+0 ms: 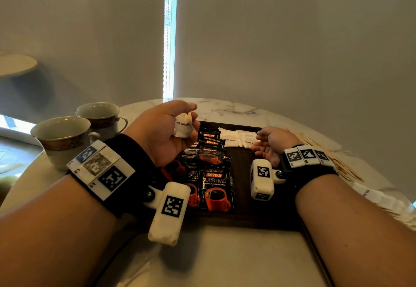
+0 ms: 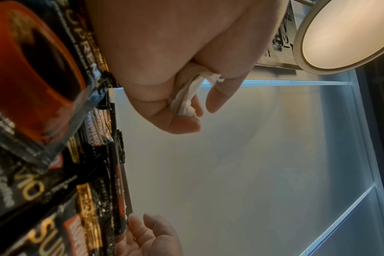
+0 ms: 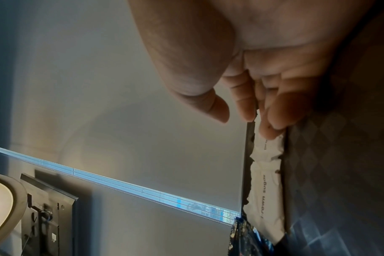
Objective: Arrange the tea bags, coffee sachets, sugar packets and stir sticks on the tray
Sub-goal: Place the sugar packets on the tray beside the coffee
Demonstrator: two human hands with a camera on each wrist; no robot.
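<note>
White sugar packets (image 1: 183, 126) (crumpled) fill left hand (image 1: 161, 130).

Dim room, backlit by a bright window slit (image 1: 170, 36); wide-angle edges bend, wrist views blur close up.

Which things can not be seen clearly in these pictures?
- Sugar packets: number unclear in the head view; left hand covers them.
- Coffee sachets: left ones hidden by the left wrist, head view.
- Stir sticks: blurred, partly behind the right hand.
- Tea bags: none identifiable.
</note>
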